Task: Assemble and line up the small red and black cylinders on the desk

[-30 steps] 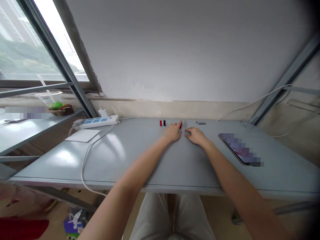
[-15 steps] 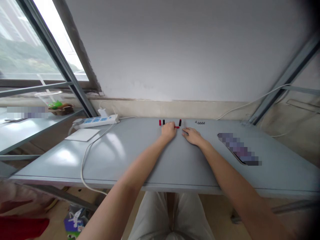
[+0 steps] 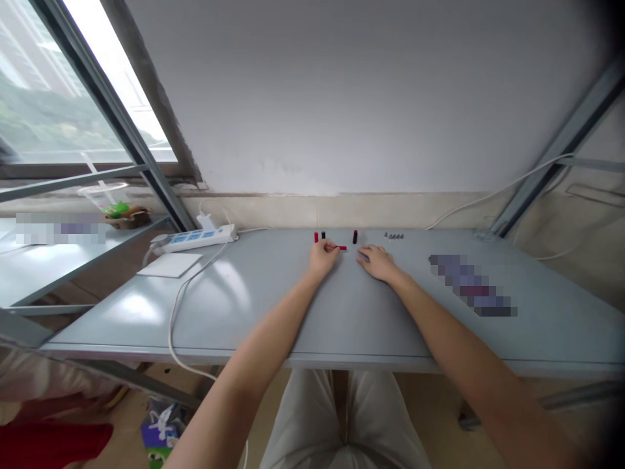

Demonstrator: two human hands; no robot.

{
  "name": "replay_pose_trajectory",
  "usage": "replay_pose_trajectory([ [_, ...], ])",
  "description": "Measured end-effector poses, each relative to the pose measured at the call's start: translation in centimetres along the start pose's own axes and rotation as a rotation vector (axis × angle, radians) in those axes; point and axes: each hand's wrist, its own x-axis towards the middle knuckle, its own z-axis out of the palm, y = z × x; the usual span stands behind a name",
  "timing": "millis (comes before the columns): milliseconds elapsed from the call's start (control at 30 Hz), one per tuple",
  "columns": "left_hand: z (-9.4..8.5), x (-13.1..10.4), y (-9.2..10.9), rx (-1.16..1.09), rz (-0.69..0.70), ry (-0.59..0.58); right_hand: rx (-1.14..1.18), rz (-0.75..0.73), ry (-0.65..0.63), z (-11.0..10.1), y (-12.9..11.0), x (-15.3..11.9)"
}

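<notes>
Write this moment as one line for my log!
left hand: fingertips at red piece, grip unclear | right hand: palm down at desk | black-and-red cylinder: upright beyond hands

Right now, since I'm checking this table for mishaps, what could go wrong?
The left hand sits in front of the standing red cylinder and black cylinder and might knock one over. The thin red piece at that hand could roll away if the grip, hard to make out, is loose. The white cable hangs over the front edge of the table near the left forearm, which could snag it.
</notes>
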Motion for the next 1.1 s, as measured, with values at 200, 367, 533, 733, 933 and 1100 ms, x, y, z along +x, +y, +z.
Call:
replay_pose_trajectory([
  [200, -0.4, -0.2, 0.2, -0.061, -0.052, 0.012, 0.237, 0.006, 0.225, -0.8, -0.6, 0.4],
  [367, -0.6, -0.3, 0.8, -0.133, -0.106, -0.011, 0.521, 0.101, 0.286, -0.6, -0.2, 1.1],
  [533, -0.6, -0.4, 1.1, -0.194, -0.133, -0.035, 0.695, 0.116, 0.247, -0.1, 0.0, 1.4],
  [733, -0.8, -0.3, 1.1, -0.313, -0.138, -0.088, 0.867, 0.188, 0.212, -0.5, 0.0, 1.3],
  [933, -1.2, -0.5, 1.6, -0.332, -0.147, -0.187, 0.977, 0.152, 0.158, -1.0, -0.6, 0.8],
  [1100, -0.9, -0.9, 1.8, -0.342, -0.148, -0.328, 1.001, 0.074, 0.124, -0.9, -1.2, 0.6],
])
